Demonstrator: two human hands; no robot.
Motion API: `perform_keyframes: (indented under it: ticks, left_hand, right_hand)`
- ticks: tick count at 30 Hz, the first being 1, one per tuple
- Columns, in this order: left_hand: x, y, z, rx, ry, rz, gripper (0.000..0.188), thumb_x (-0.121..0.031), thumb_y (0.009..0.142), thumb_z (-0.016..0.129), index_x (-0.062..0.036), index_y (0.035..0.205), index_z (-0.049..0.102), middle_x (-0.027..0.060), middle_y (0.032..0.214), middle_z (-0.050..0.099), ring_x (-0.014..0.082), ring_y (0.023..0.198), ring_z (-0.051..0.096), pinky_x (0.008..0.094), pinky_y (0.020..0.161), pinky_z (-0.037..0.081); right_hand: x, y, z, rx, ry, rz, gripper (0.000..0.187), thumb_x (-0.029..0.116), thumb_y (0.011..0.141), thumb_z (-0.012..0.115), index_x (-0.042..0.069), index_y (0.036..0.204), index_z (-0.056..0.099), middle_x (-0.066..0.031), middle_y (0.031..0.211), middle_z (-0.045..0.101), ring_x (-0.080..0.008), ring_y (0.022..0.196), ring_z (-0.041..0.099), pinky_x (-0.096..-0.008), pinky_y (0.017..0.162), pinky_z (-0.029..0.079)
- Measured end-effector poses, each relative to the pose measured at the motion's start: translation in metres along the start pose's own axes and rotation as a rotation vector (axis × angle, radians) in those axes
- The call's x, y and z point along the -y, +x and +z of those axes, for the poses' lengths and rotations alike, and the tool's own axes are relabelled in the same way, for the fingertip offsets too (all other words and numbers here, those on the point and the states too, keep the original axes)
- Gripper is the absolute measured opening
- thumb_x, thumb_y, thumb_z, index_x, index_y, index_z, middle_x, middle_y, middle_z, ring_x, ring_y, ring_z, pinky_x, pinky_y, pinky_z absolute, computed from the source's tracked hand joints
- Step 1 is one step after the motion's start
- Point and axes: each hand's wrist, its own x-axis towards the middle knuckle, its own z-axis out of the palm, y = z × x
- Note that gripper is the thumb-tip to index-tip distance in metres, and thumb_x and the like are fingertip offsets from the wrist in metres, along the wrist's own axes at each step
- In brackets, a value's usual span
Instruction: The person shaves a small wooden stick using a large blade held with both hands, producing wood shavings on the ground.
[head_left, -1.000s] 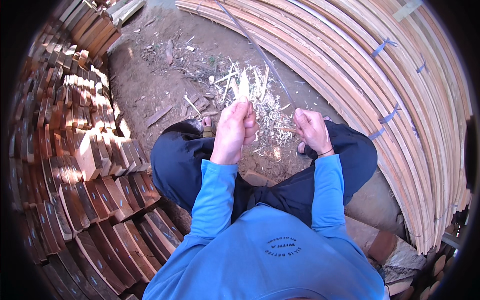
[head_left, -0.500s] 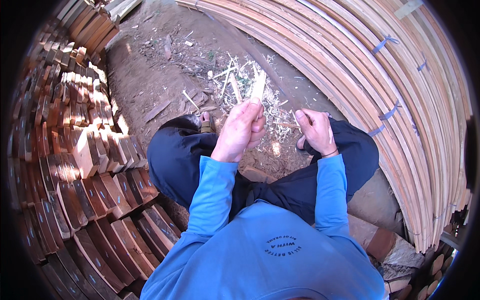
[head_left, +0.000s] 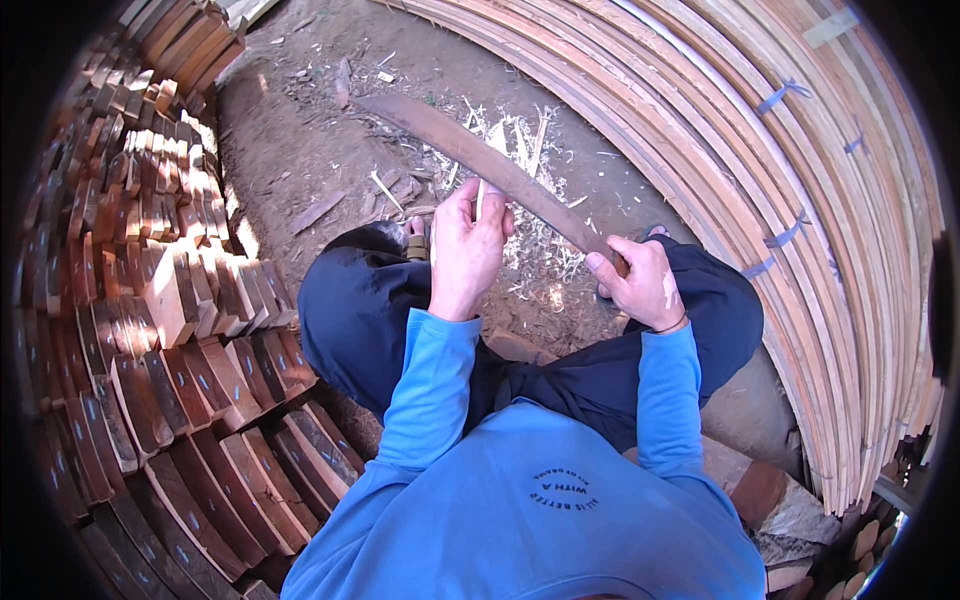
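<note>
In my right hand [head_left: 645, 284] is the handle of a machete [head_left: 500, 174], with the fingers wrapped round it. Its long, dark, worn blade slants up and to the left, past the far side of my other hand. My left hand [head_left: 466, 252] is closed, pinching a thin pale wood strip [head_left: 481, 200] upright between thumb and fingers. The strip's upper part reaches toward the blade; whether they touch I cannot tell. Pale wood shavings [head_left: 545, 245] lie on the ground below and beyond both hands.
Stacks of short reddish wood blocks [head_left: 200, 375] rise along the left. Long thin boards [head_left: 760, 200], bundled with blue ties [head_left: 782, 95], curve along the right. A stone slab [head_left: 790, 510] sits at lower right. Wood scraps [head_left: 320, 210] are scattered over the dirt floor [head_left: 290, 130].
The machete has swung up and across, its blade now broadside beyond my left hand. My left hand has drawn slightly nearer, and the wood strip now shows narrow instead of broad.
</note>
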Motion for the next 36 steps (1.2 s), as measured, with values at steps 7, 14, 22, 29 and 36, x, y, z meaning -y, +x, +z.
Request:
perform_keyframes:
  ticks: [7, 14, 22, 29, 36]
  left_hand:
    - [0.009, 0.003, 0.000, -0.015, 0.026, 0.013, 0.034, -0.027, 0.112, 0.052, 0.0021, 0.101, 0.067, -0.0005, 0.071, 0.058, 0.0045, 0.065, 0.050, 0.0261, 0.056, 0.040]
    - [0.026, 0.008, 0.011, 0.020, 0.073, 0.091, 0.029, -0.028, 0.112, 0.055, -0.0021, 0.101, 0.065, -0.0055, 0.072, 0.053, 0.0025, 0.062, 0.044, 0.0233, 0.056, 0.036]
    - [0.016, 0.006, 0.006, 0.060, 0.036, 0.043, 0.031, -0.026, 0.111, 0.056, -0.0017, 0.094, 0.066, -0.0051, 0.069, 0.054, 0.0036, 0.062, 0.047, 0.0250, 0.055, 0.036]
    - [0.030, 0.010, 0.006, -0.081, 0.220, 0.129, 0.032, -0.026, 0.105, 0.056, 0.0035, 0.096, 0.066, 0.0166, 0.072, 0.069, 0.0331, 0.069, 0.069, 0.0465, 0.070, 0.051]
    - [0.015, 0.002, 0.009, -0.091, 0.428, 0.166, 0.035, -0.028, 0.108, 0.053, 0.0011, 0.094, 0.067, 0.0166, 0.070, 0.067, 0.0357, 0.071, 0.069, 0.0473, 0.069, 0.051]
  right_hand:
    - [0.000, 0.005, 0.006, 0.010, -0.038, 0.086, 0.052, 0.052, 0.097, 0.070, 0.000, 0.088, 0.074, -0.0235, 0.062, 0.060, -0.0431, 0.060, 0.064, -0.0490, 0.060, 0.049]
    - [0.009, 0.026, 0.018, -0.096, -0.151, 0.113, 0.060, 0.057, 0.097, 0.068, -0.001, 0.085, 0.072, -0.0231, 0.062, 0.063, -0.0435, 0.062, 0.066, -0.0505, 0.063, 0.051]
    - [-0.003, 0.036, 0.007, -0.161, 0.017, 0.201, 0.062, 0.055, 0.102, 0.062, -0.003, 0.083, 0.072, -0.0252, 0.062, 0.060, -0.0405, 0.062, 0.067, -0.0495, 0.063, 0.049]
    - [0.008, 0.005, 0.009, 0.051, 0.005, 0.146, 0.053, 0.051, 0.101, 0.066, 0.000, 0.086, 0.074, -0.0209, 0.061, 0.060, -0.0396, 0.060, 0.066, -0.0478, 0.060, 0.049]
    - [0.004, 0.017, 0.022, -0.015, -0.060, 0.140, 0.056, 0.053, 0.098, 0.068, 0.000, 0.081, 0.072, -0.0248, 0.064, 0.062, -0.0456, 0.064, 0.066, -0.0523, 0.063, 0.050]
